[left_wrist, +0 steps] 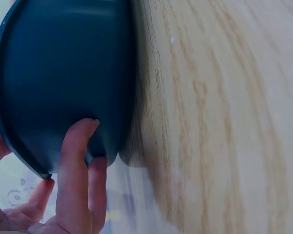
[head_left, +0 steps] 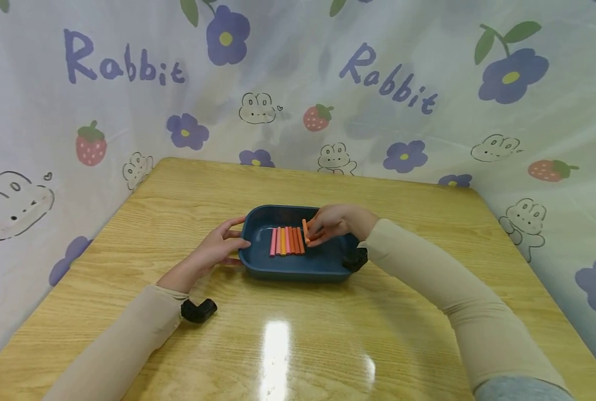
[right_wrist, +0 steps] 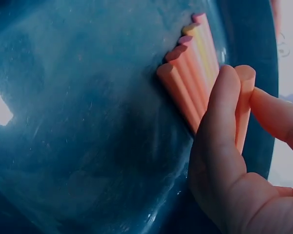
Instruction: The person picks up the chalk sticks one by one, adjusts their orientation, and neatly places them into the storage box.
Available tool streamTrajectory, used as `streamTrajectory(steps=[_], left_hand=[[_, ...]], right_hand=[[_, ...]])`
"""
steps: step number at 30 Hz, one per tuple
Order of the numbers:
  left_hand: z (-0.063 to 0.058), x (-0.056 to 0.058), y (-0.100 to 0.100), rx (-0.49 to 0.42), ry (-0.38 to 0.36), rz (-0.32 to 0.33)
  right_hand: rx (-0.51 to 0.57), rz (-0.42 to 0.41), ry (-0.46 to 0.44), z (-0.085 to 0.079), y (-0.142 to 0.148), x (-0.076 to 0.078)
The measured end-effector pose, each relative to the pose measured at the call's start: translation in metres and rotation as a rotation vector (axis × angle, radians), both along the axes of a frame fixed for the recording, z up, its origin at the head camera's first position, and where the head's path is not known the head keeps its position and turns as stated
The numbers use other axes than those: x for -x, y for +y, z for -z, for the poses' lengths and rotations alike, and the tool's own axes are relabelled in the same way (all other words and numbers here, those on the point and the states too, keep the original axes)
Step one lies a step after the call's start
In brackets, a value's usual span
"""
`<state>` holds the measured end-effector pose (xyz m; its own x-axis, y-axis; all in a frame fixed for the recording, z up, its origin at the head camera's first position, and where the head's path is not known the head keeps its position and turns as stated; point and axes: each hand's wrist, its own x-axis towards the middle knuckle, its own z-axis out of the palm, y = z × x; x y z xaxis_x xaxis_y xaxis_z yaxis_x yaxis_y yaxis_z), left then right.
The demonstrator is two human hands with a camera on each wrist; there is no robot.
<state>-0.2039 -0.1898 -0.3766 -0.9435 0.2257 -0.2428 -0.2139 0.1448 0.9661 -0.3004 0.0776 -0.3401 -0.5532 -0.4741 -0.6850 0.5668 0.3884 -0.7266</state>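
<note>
A dark blue tray (head_left: 298,275) with rounded corners sits on the wooden table. Inside it, several chalk-like sticks (head_left: 286,241) in pink, yellow, orange and red lie side by side in a row. My left hand (head_left: 220,243) grips the tray's left end, thumb over the rim and fingers against the outer wall (left_wrist: 73,63). Over the tray, my right hand (head_left: 335,220) pinches an orange chalk-like stick (right_wrist: 243,105) between thumb and fingers. This stick is beside the right end of the row, tilted up a little in the right wrist view.
The wooden table (head_left: 177,345) extends around the tray on all sides. A white cloth (head_left: 298,72) printed with rabbits, flowers and strawberries hangs behind and beside it. A black wrist device (head_left: 199,311) is on the left forearm, and another (head_left: 355,259) overlaps the tray's right corner.
</note>
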Motion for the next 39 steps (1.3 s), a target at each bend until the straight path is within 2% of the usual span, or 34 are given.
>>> streamTrajectory(steps=[5,10,20,27,34,39], left_hand=[[0.000,0.000,0.001,-0.005,0.004,0.001],[-0.001,0.000,0.001,-0.005,0.008,0.010],[0.000,0.000,0.001,-0.004,0.011,0.020],[0.000,0.002,0.003,-0.001,0.005,0.020],[0.000,0.002,0.003,0.002,-0.003,0.007],[0.001,0.000,0.000,0.007,0.001,0.000]], right_hand=[[-0.089,-0.013,0.018,0.003,-0.003,0.003],[-0.153,-0.021,-0.002,0.004,-0.008,0.004],[-0.219,-0.139,0.021,0.010,-0.011,0.005],[-0.263,-0.177,0.076,0.004,-0.006,0.004],[-0.231,-0.195,0.160,-0.007,-0.001,-0.002],[-0.124,-0.175,0.221,-0.016,0.004,-0.006]])
